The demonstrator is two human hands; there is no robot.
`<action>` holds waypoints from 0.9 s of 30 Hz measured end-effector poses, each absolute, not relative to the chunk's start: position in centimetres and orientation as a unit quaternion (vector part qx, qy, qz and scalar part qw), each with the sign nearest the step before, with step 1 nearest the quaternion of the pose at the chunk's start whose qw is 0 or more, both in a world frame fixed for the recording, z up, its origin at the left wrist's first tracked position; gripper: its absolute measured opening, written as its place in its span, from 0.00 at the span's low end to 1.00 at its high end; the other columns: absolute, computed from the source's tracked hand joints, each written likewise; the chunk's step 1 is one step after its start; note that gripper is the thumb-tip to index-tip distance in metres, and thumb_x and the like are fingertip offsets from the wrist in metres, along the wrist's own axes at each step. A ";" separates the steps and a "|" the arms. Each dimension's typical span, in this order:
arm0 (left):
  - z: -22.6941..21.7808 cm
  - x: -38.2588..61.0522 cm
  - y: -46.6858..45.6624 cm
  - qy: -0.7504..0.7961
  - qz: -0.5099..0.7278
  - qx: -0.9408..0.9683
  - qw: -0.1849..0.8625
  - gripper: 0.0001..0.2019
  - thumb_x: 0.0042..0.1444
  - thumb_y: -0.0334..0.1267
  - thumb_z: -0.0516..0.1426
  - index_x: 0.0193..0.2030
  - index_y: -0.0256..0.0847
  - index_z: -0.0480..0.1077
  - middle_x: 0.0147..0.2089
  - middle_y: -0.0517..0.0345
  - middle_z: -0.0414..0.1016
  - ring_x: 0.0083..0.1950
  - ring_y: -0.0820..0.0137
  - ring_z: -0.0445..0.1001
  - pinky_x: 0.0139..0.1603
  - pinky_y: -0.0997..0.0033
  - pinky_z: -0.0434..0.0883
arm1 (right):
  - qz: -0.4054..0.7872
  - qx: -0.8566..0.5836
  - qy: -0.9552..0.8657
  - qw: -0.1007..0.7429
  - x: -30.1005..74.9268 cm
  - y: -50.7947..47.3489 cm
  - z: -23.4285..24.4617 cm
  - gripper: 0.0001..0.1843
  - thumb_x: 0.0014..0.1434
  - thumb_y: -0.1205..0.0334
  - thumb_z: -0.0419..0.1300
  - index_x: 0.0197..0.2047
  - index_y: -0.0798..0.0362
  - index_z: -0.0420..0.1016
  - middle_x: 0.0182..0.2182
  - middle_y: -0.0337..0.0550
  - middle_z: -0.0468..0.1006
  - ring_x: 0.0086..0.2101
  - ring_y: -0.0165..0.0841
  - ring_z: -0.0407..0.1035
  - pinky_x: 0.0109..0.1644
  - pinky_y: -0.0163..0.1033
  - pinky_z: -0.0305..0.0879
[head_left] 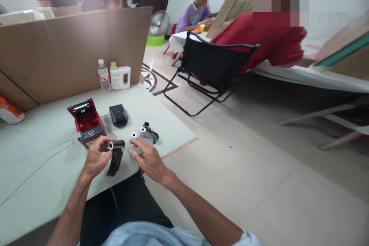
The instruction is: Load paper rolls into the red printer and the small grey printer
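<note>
The left hand [96, 157] pinches a small roll [116, 145] between thumb and fingertips just above the near edge of the table [43, 153], and a black strip [115, 163] hangs loose from it. The right hand [148, 159] hovers beside it, fingers spread and holding nothing. With so light a pinch, the roll could slip and unwind, or the dangling strip could crease against the edge. Two loose rolls [142, 131] lie near the table's corner and might roll off if nudged. Behind them stand a red printer [87, 125] with its lid up and a black printer [118, 115] on the pale green cloth. Farther back are a water bottle [103, 76], a white jug [120, 77] and a cardboard screen [72, 46]. Beyond, on the tiled floor [259, 161], are a folding chair [213, 65], a fan [159, 23] and other people at tables.
</note>
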State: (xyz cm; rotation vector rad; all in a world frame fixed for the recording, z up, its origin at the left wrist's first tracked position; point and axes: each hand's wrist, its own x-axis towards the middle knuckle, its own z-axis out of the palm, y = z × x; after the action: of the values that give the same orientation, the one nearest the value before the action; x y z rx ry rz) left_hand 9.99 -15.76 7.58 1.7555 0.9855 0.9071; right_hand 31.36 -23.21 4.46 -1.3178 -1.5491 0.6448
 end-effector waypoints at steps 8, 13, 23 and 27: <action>8.7 9.0 -16.7 0.366 0.411 0.631 0.547 0.19 0.52 0.40 0.72 0.48 0.39 0.74 0.47 0.48 0.83 0.46 0.62 0.84 0.51 0.62 0.81 | 0.548 -0.409 -0.499 0.532 28.1 -21.4 5.9 0.21 0.66 0.45 0.63 0.52 0.52 0.79 0.42 0.45 0.83 0.42 0.38 0.79 0.44 0.42 0.78; 9.3 7.2 -17.2 0.381 0.405 0.730 0.398 0.14 0.57 0.34 0.65 0.51 0.42 0.79 0.51 0.49 0.83 0.49 0.62 0.83 0.47 0.64 0.82 | 0.591 -0.404 -0.446 0.537 26.8 -20.5 5.5 0.22 0.60 0.45 0.69 0.49 0.52 0.78 0.38 0.43 0.83 0.38 0.36 0.77 0.39 0.39 0.75; 9.0 3.0 -12.9 0.401 0.418 0.785 0.219 0.13 0.57 0.30 0.59 0.47 0.42 0.82 0.50 0.48 0.85 0.52 0.59 0.83 0.52 0.57 0.81 | 0.631 -0.381 -0.427 0.524 23.3 -15.8 5.1 0.33 0.52 0.54 0.73 0.58 0.52 0.70 0.28 0.32 0.76 0.28 0.29 0.71 0.32 0.35 0.68; 8.5 1.6 -8.3 0.427 0.431 0.773 0.185 0.15 0.53 0.29 0.58 0.45 0.41 0.82 0.48 0.51 0.85 0.50 0.60 0.83 0.59 0.56 0.78 | 0.630 -0.358 -0.432 0.536 21.8 -12.7 5.7 0.29 0.48 0.57 0.73 0.53 0.51 0.72 0.29 0.32 0.76 0.28 0.28 0.71 0.33 0.34 0.67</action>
State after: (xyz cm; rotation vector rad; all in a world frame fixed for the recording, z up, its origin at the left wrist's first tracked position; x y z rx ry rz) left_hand 1.62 -8.31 8.48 2.1793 1.2033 1.2153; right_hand 21.83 -12.66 5.68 -0.8528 -1.0292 1.5006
